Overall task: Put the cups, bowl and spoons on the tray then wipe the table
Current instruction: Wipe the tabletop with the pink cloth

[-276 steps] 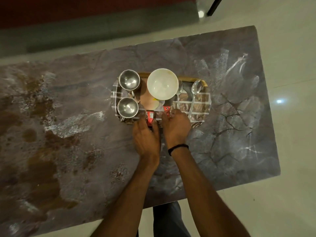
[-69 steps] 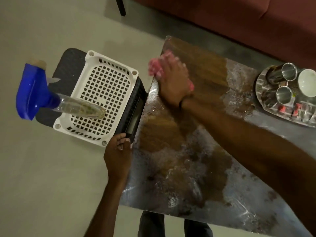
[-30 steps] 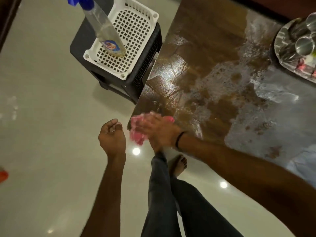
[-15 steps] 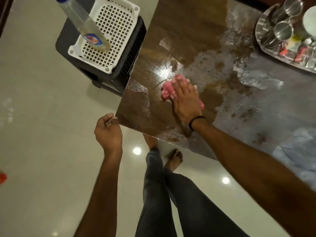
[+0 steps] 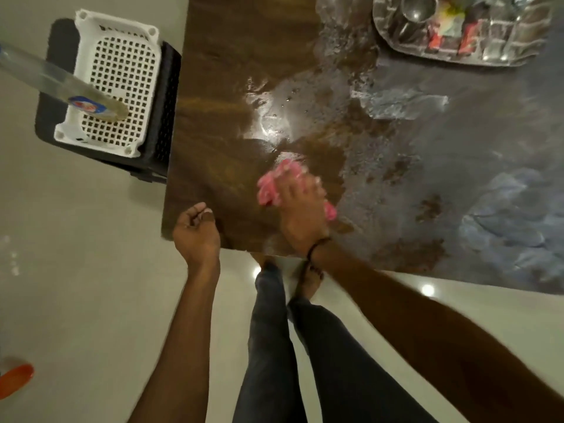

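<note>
My right hand [image 5: 300, 209] presses a crumpled pink cloth [image 5: 276, 181] flat on the wet brown and grey table [image 5: 427, 154], near its front left corner. My left hand [image 5: 195, 230] hovers at the table's front edge, fingers loosely curled around nothing. The patterned tray [image 5: 503, 47] sits at the table's far right, cut off by the frame, with a steel cup [image 5: 416, 7] and red packets [image 5: 467, 41] on it. The bowl and spoons are out of view.
A white perforated basket [image 5: 119, 83] rests on a black stool [image 5: 164, 117] left of the table, with a clear spray bottle [image 5: 58, 83] standing in it. My legs [image 5: 293, 346] stand on the tiled floor at the table's front edge. An orange object [image 5: 15, 380] lies far left.
My right hand has slid the pink cloth toward the front and slightly right. My left hand has risen to the table's front edge. The view has shifted, so the tray is now partly cut off.
</note>
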